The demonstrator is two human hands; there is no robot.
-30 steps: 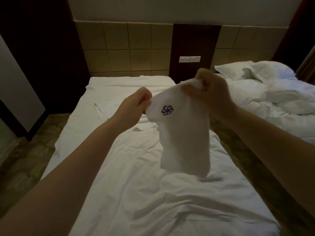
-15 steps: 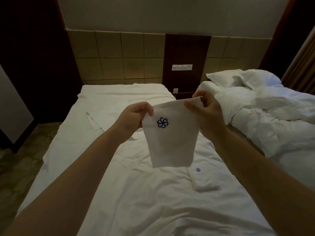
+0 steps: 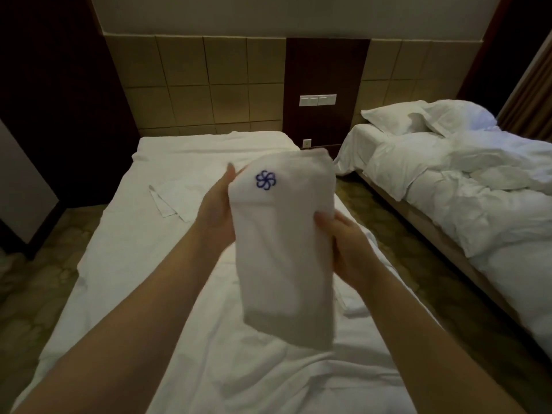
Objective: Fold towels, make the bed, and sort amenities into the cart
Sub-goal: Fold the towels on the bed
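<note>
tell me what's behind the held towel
Behind the towel: the left hand, fingers mostly hidden, and the white bed sheet. A folded cloth peeks out lower right; the rest is covered.

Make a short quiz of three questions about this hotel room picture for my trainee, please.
1. True or false: the left hand and the right hand both hold the white towel above the near bed.
2. The blue flower logo sits near which corner of the towel? A) upper left B) lower right C) lower left
3. Fill in: the crumpled duvet lies on the bed to the ____.
Key: 1 true; 2 A; 3 right.
</note>
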